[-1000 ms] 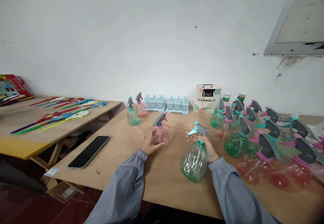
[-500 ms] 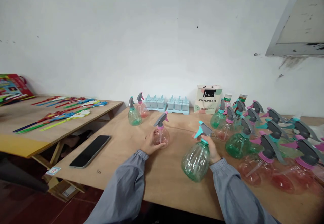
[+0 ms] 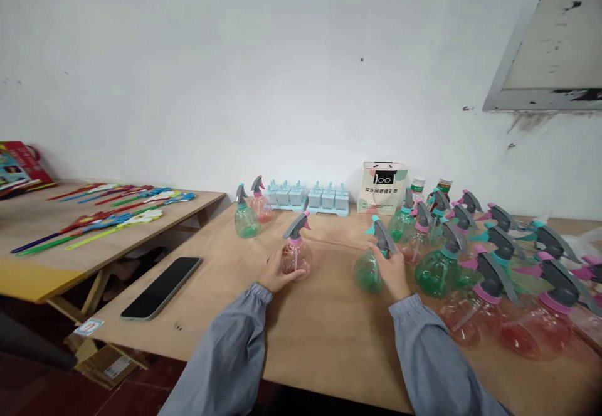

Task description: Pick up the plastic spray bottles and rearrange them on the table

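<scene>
My left hand [image 3: 276,273] is wrapped round the lower left side of a pink spray bottle [image 3: 298,259], which stands upright on the wooden table [image 3: 324,341]. On the right, my right hand [image 3: 391,270] grips the neck of a green spray bottle [image 3: 368,272] with a turquoise trigger and grey head. That bottle is nearly upright, at table level. Behind my left hand stand another green spray bottle [image 3: 247,220] and a pink one [image 3: 261,208]. Several more green and pink spray bottles [image 3: 438,272] are grouped to the right of my right hand.
A black phone [image 3: 161,288] lies at the left of the table. Light blue moulds [image 3: 328,199] and a paper bag [image 3: 382,189] stand by the wall. On a second table [image 3: 94,246] at the left lie several colourful hand-shaped sticks [image 3: 108,221].
The green bottle in my right hand has moved away from me and down, from tilted to nearly upright. My left hand keeps its hold on the pink bottle. The view has shifted slightly.
</scene>
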{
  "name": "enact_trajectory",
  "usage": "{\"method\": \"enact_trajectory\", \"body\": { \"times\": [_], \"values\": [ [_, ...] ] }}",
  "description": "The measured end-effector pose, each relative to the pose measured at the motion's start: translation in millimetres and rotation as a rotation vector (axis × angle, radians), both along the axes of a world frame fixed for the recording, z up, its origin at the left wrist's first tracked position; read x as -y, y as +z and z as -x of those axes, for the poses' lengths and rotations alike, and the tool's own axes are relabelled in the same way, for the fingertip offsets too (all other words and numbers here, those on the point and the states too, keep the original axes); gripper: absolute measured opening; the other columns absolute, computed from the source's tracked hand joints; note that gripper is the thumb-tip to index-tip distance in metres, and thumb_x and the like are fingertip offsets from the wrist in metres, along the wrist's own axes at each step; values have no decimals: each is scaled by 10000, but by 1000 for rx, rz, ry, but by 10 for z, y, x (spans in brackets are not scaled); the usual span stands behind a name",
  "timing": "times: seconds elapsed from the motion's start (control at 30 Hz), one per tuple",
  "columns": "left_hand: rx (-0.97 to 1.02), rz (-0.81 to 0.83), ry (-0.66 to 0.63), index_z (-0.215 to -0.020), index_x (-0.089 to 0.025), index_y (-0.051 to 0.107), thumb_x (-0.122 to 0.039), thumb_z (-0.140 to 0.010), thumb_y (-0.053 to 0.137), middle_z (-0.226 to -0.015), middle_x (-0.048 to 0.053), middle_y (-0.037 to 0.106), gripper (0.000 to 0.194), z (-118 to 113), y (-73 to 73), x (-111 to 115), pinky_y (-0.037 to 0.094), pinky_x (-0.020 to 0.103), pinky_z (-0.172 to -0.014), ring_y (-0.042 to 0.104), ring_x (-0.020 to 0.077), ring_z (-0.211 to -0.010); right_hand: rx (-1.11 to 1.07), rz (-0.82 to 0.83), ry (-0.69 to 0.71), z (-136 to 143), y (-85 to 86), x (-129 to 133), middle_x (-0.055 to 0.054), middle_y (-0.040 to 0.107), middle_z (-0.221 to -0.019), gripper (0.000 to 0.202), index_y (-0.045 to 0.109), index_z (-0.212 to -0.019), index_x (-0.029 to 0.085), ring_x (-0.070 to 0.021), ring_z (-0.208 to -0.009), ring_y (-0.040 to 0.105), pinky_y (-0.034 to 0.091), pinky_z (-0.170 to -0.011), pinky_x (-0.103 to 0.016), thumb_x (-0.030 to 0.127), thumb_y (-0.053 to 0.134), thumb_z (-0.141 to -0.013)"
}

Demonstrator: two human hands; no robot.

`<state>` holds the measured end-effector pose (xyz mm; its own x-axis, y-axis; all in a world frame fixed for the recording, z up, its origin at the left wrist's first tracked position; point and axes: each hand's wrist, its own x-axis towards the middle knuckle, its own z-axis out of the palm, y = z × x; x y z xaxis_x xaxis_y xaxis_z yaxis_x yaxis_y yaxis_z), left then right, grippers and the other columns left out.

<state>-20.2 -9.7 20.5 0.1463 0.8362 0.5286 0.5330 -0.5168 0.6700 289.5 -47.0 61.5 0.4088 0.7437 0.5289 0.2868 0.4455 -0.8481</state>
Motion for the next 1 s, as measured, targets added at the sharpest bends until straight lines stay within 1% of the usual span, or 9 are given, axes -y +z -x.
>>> {"method": "enact_trajectory", "body": {
  "times": [0.13, 0.2, 0.3, 0.4, 0.53, 0.63, 0.73, 0.83, 1.0],
  "values": [
    [9, 1, -41, -1245, -212, 484, -484, -633, 780, -1186, 116, 641, 732, -3, -5, -14, 476, 560, -1016, 612, 336, -1138, 90, -35, -28, 44, -126, -34, -96, 690, -988, 455, 620, -1049, 192, -273, -1045, 620, 459, -964, -472, 548, 638, -766],
    [8, 9, -36, -1249, -197, 477, -491, -635, 778, -1185, 113, 637, 744, 1, -21, -25, 472, 559, -1019, 612, 330, -1137, 148, -85, -100, 54, -212, -7, -138, 631, -1149, 497, 544, -1155, 191, -290, -1173, 557, 403, -1031, -513, 553, 580, -816],
    [-1, 24, -26, -1253, -183, 477, -480, -636, 784, -1175, 117, 633, 750, 9, -47, -37, 476, 542, -1014, 612, 336, -1127, 271, -172, -251, 32, -381, 79, -212, 483, -1341, 647, 435, -1259, 158, -330, -1319, 430, 337, -1087, -557, 570, 605, -791],
    [-2, 28, -41, -1274, -178, 463, -454, -647, 786, -1203, 138, 616, 758, 12, -59, -46, 478, 508, -1013, 601, 342, -1138, 362, -139, -327, -10, -567, 172, -248, 474, -1326, 805, 392, -1299, 121, -369, -1302, 441, 367, -1062, -570, 621, 658, -726],
    [-26, 17, -29, -1271, -193, 455, -486, -643, 783, -1198, 127, 618, 767, 15, -70, -60, 454, 527, -1024, 597, 336, -1141, 353, 67, -303, -47, -742, 166, -287, 541, -1274, 930, 393, -1295, 112, -408, -1174, 556, 456, -944, -571, 721, 678, -653],
    [-36, 27, -11, -1284, -185, 446, -521, -630, 781, -1188, 120, 621, 808, 22, -87, -71, 453, 538, -1011, 605, 327, -1132, 297, 139, -221, -67, -778, 15, -297, 557, -1301, 956, 361, -1309, 127, -396, -1146, 593, 491, -891, -531, 741, 677, -649],
    [-43, 21, -12, -1282, -181, 463, -522, -625, 790, -1184, 125, 624, 809, 29, -99, -73, 469, 521, -988, 621, 314, -1098, 246, 180, -184, -106, -741, -239, -267, 595, -1270, 921, 373, -1307, 141, -378, -1143, 603, 483, -910, -509, 737, 660, -666],
    [-38, 20, -8, -1293, -186, 470, -520, -608, 810, -1184, 126, 631, 834, 31, -104, -69, 468, 523, -990, 621, 321, -1105, 200, 189, -239, -165, -666, -556, -274, 581, -1283, 958, 376, -1325, 121, -391, -1166, 581, 454, -952, -516, 742, 651, -649],
    [-26, 32, -32, -1322, -192, 462, -523, -607, 823, -1218, 132, 620, 867, 37, -118, -70, 440, 537, -1034, 590, 331, -1174, 148, 150, -314, -259, -583, -1038, -315, 466, -1391, 1019, 334, -1372, 55, -389, -1305, 457, 381, -1048, -493, 751, 585, -671]
  ]
}}
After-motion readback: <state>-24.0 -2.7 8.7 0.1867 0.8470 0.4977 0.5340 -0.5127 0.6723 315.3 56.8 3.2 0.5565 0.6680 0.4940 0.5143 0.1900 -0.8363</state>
